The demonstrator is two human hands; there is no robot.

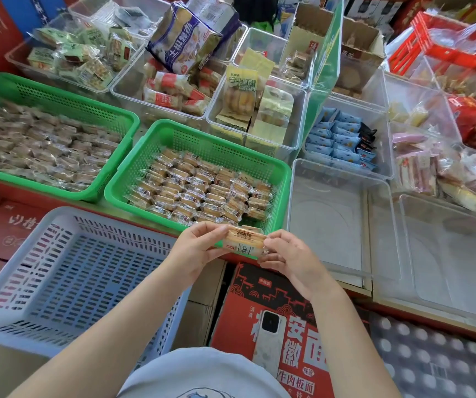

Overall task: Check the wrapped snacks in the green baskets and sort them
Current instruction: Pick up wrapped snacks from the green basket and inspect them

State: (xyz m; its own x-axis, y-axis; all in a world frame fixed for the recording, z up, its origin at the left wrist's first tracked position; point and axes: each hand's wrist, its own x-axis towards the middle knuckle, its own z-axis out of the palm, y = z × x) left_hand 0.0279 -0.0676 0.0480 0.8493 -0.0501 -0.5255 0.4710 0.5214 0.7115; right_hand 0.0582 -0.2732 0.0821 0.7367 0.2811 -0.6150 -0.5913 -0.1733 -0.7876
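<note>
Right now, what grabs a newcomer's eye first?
Both hands pinch one wrapped snack at centre, over the near rim of the smaller green basket packed with similar snacks. A bigger green basket sits to its left, and an empty blue basket lies nearer, lower left.

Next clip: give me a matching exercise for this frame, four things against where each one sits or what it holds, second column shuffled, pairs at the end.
Things:
1. wrapped snack
2. blue basket
3. phone
4. near green basket

Places or states:
A. lies on the red carton
B. holds rows of wrapped snacks
C. pinched between left hand and right hand
D. holds nothing

Pairs: 1-C, 2-D, 3-A, 4-B
</note>
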